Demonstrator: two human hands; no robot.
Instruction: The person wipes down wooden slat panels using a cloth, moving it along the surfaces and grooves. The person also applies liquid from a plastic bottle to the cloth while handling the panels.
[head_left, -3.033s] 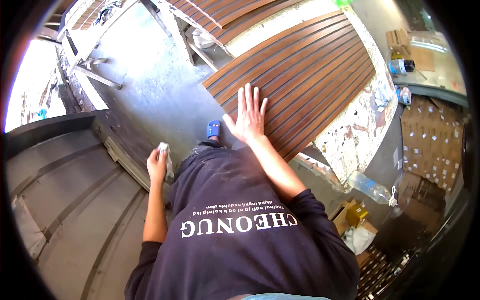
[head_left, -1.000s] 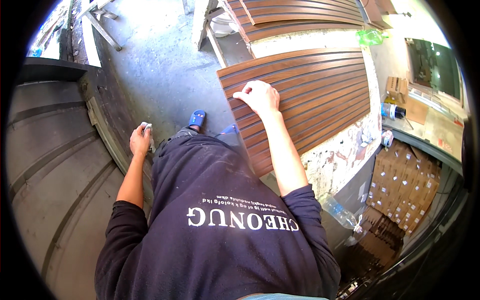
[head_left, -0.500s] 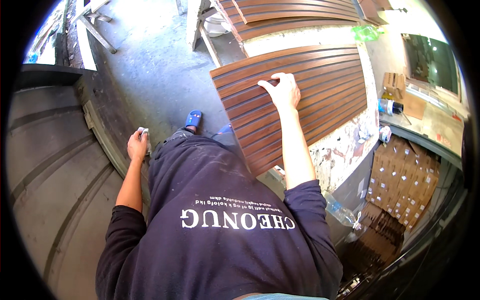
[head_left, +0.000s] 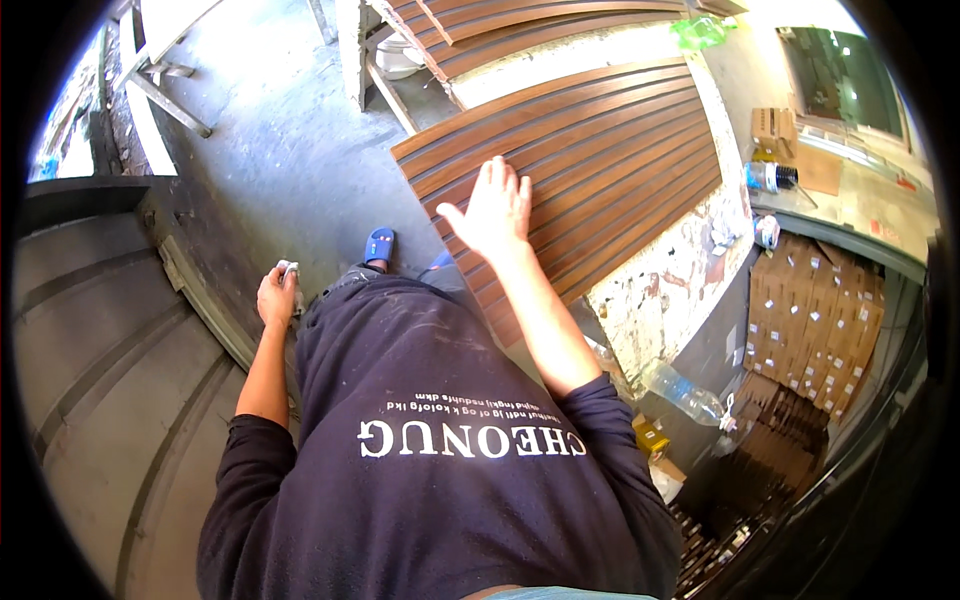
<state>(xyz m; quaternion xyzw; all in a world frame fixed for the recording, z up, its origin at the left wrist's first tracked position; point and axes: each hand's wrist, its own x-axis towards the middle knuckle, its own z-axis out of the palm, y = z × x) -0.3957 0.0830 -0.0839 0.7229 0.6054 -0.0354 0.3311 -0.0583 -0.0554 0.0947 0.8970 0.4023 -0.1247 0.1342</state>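
A brown slatted wood panel [head_left: 610, 150] with dark grooves lies at a slant on a paint-stained worktable [head_left: 665, 295]. My right hand [head_left: 492, 210] rests flat on the panel near its left end, fingers stretched out and thumb spread. Down at my left side, away from the table, my left hand [head_left: 277, 295] is closed around a crumpled whitish rag [head_left: 288, 268]. Most of the rag is hidden in my fingers.
More slatted panels [head_left: 520, 35] lie beyond. A green bottle [head_left: 700, 33] stands at the far right, a clear plastic bottle [head_left: 690, 395] nearer me. Stacked brown cartons [head_left: 815, 325] fill the right. A ribbed dark metal surface [head_left: 110, 330] runs along my left.
My right hand has slid left and nearer along the panel, its bent fingers now flattened out. The view has shifted slightly; my left hand still holds the rag low.
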